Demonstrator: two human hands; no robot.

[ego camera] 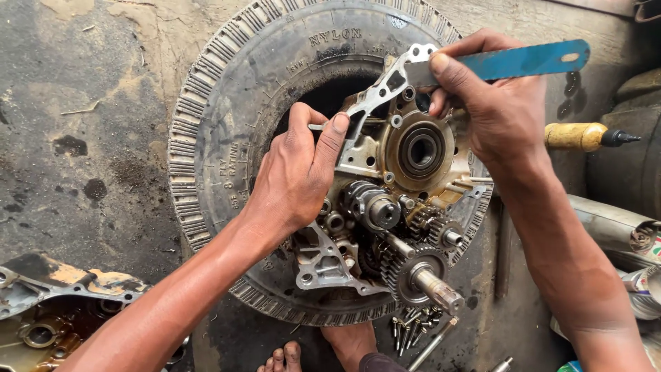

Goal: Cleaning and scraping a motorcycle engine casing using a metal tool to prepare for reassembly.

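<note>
An opened engine case half (pixel 385 207) with exposed gears and shafts lies on a worn black tyre (pixel 227 124) on the concrete floor. My left hand (pixel 296 172) presses on the case's upper left edge, fingers curled over the rim. My right hand (pixel 492 103) grips a flat blue blade (pixel 523 60), its bare metal end laid against the case's top mating edge. A round bearing (pixel 420 150) sits in the upper part of the case. A splined shaft (pixel 437 289) sticks out at the lower right.
Several loose bolts (pixel 413 327) lie on the floor below the tyre. Another oily case cover (pixel 55 310) lies at the lower left. A yellow-handled tool (pixel 585 136) and metal parts (pixel 620 231) sit at the right. A bare foot (pixel 323 351) rests near the tyre's bottom edge.
</note>
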